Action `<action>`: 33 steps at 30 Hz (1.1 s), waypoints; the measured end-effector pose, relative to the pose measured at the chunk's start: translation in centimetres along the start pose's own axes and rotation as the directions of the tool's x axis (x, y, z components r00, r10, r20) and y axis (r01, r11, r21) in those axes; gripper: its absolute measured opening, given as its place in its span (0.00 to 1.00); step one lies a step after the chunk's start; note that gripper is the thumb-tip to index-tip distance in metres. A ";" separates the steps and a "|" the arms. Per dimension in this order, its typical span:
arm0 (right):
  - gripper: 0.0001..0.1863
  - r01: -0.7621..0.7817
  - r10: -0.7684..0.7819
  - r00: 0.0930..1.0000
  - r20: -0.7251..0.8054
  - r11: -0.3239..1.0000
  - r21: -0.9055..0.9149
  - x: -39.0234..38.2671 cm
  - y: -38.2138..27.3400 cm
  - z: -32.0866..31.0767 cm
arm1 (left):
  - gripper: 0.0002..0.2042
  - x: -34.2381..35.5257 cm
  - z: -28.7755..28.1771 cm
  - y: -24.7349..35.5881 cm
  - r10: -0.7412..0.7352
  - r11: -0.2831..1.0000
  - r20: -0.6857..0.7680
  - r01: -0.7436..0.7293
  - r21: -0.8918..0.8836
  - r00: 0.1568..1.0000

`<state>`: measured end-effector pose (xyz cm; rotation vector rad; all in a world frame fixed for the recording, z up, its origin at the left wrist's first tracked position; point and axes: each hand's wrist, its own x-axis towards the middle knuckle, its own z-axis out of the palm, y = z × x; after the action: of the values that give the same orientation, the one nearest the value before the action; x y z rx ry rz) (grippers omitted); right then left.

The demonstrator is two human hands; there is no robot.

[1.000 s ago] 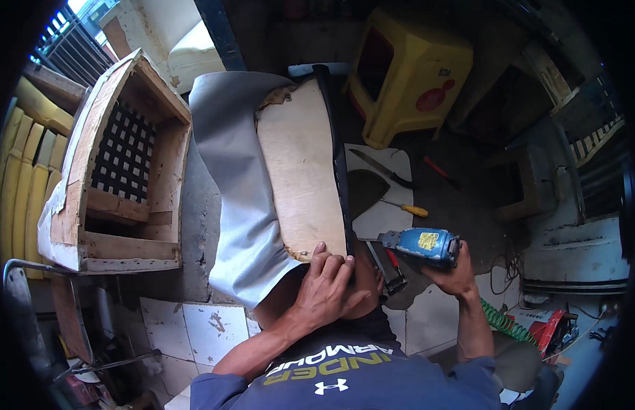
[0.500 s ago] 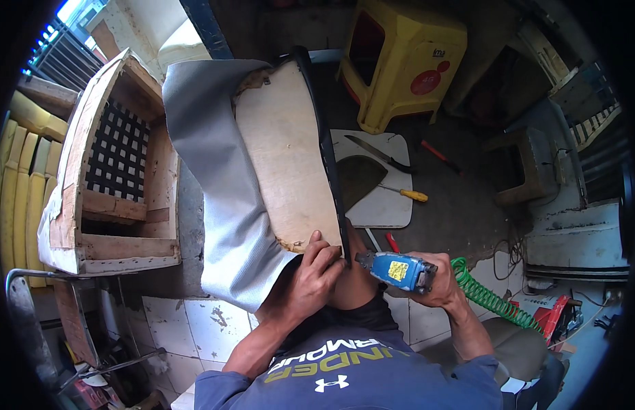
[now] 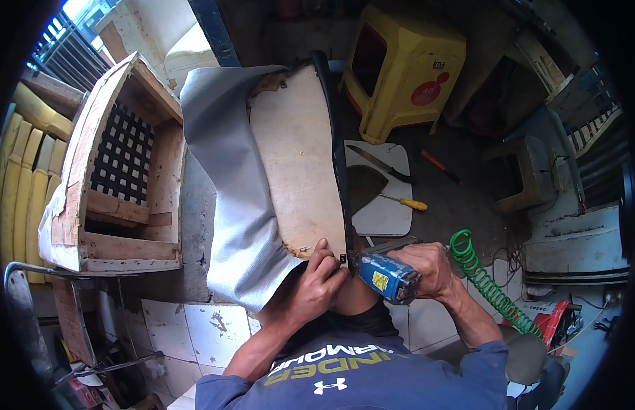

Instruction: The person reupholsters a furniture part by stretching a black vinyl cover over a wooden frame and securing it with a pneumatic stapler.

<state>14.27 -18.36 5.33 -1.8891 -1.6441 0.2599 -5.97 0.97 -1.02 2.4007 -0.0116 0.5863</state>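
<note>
Left hand (image 3: 316, 281) pinching grey fabric (image 3: 228, 205) against plywood seat panel (image 3: 297, 164) lower edge, right hand (image 3: 430, 268) at three o'clock gripping blue pneumatic stapler (image 3: 389, 273), green coiled hose (image 3: 488, 283) trailing toward four o'clock.

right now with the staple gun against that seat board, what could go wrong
The left hand pinches the grey fabric right beside the nose of the blue staple gun, so a staple could catch a finger. The green coiled air hose trails by the right hand and might snag.
</note>
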 end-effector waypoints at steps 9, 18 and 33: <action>0.21 -0.046 0.047 0.999 -0.018 0.998 0.052 -1.5 -0.9 0.0 | 0.15 0.4 -0.4 0.0 0.007 1.000 0.043 -0.006 -0.014 0.999; 0.21 -0.064 0.064 0.998 -0.021 0.998 0.016 -2.0 -1.1 1.1 | 0.14 0.6 -0.7 0.0 -0.002 1.000 0.045 0.003 -0.006 0.999; 0.24 -0.244 0.270 0.947 -0.176 0.957 0.158 -6.4 -3.7 4.8 | 0.11 1.3 -1.2 0.9 -0.109 0.983 -0.062 0.099 -0.157 0.992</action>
<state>7.34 -22.76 2.09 -1.9569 -1.2196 0.2740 -5.36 1.18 0.86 2.2162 0.0953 0.5980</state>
